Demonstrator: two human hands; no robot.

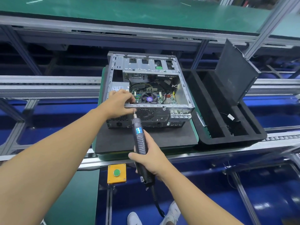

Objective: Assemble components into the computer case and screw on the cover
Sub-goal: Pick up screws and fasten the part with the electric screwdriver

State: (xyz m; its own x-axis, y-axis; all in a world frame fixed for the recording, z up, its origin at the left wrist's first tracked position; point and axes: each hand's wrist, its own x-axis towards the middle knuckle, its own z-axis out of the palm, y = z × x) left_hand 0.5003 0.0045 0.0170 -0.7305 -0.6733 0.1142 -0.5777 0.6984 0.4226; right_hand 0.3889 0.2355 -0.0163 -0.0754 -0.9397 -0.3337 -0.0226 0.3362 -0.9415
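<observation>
The open computer case [146,95] is gripped at its near rim by the left hand [119,103]; an electric screwdriver [140,140] is held in the right hand [150,157], its tip apparently at the rim.

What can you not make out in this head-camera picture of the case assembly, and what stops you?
1) Head view: whether a screw sits at the tip of the electric screwdriver; the left hand, gripping the computer case rim, covers it.
2) Head view: print on the power supply label; too small, partly behind that hand.
3) Head view: marking on the leaning black cover; too faint.
</observation>
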